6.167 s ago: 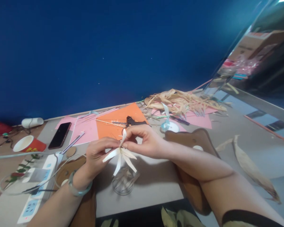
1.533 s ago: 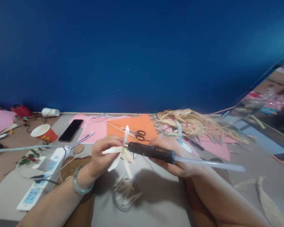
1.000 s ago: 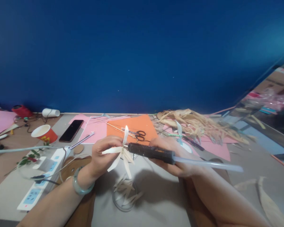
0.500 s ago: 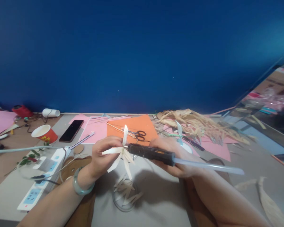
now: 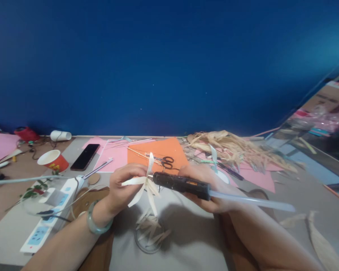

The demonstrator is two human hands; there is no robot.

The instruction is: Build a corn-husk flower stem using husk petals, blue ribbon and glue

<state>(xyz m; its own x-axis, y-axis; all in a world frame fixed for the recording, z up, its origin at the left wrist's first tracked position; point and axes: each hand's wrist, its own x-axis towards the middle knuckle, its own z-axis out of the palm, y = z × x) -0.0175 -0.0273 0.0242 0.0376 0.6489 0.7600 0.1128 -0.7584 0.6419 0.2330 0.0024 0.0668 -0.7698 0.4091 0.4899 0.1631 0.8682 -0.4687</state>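
Pinched in my left hand (image 5: 127, 182) is a pale flower of long, narrow petals (image 5: 149, 188), its petals fanning out toward me and upward. My right hand (image 5: 203, 184) is wrapped round a black hot glue gun (image 5: 180, 183), from whose back end a translucent glue stick (image 5: 251, 201) sticks out to the right. The metal nozzle meets the flower at its centre; whether glue is coming out cannot be made out. Below the flower, several loose cream petals (image 5: 151, 229) lie in a round clear dish (image 5: 142, 249).
Scissors (image 5: 167, 162) rest on orange paper (image 5: 175, 146). A heap of dried husks (image 5: 228, 146) lies back right. On the left are a power strip (image 5: 39, 233), a phone (image 5: 85, 157), a paper cup (image 5: 53, 161) and a leafy sprig (image 5: 31, 193). A blue wall (image 5: 158, 67) stands behind.
Almost nothing differs. The glue gun has shifted very slightly to the right and down at its back end, with its nozzle still at the flower's centre.
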